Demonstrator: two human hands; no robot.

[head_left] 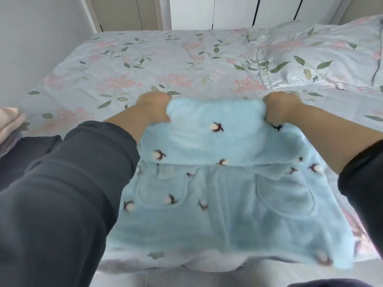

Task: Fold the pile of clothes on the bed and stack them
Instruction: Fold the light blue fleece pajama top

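Floral-sheeted bed (pixel 145 65) — pale wardrobe doors (pixel 234 11) behind.

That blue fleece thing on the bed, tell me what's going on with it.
A person is folding a fluffy light-blue fleece garment with small dark-and-white motifs over the floral-print bed sheet. The left hand and the right hand each grip one end of its far edge, with the rest draping toward the person. Two front pockets face up. A pale pink folded fabric lies at the left edge of the bed, and a matching floral pillow sits at the far right.
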